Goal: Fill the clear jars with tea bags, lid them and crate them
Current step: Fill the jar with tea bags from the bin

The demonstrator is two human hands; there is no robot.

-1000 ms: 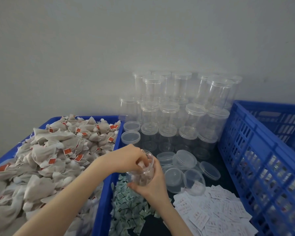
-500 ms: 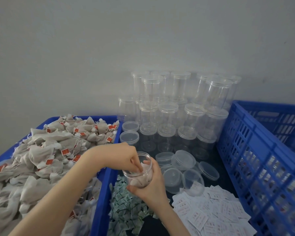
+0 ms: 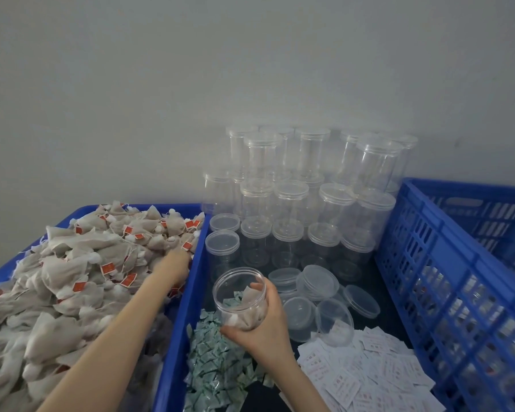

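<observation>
My right hand (image 3: 266, 325) grips an open clear jar (image 3: 239, 295) from its right side and below; a few tea bags lie inside it. It is held over the pile of small green packets (image 3: 217, 364). My left hand (image 3: 177, 264) reaches into the heap of grey tea bags (image 3: 81, 272) with red tags in the blue bin (image 3: 177, 346) at left. The hand is blurred and its fingers are buried among the bags, so its hold cannot be seen. Loose clear lids (image 3: 317, 282) lie just right of the jar.
Stacked empty lidded jars (image 3: 292, 203) stand against the grey wall behind. A tall blue slatted crate (image 3: 446, 278) with filled jars inside is at the right. White paper sachets (image 3: 366, 370) are spread at the lower right.
My left hand has left the jar's mouth and moved left and back into the tea-bag bin. The jar now sits lower and tilted in my right hand.
</observation>
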